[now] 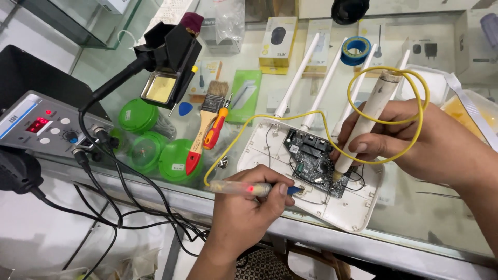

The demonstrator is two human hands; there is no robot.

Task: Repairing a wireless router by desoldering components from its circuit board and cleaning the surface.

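Router already opened, lid off, green circuit board bare inside the white shell on the glass surface, four white antennas pointing away. Left hand, fingers wrapped shut round a clear tester pen glowing red, blue tip touching the near edge of the board just beyond the thumb. Right hand, fingers closed round a thick white probe, tip pressed down on the far side of the board. Yellow wire looping from probe to pen. Judged mid-check: case open, probing under way, closing up not yet done. Brush, screwdriver and green tubs lying untouched left of the left fingers, beside a soldering station.
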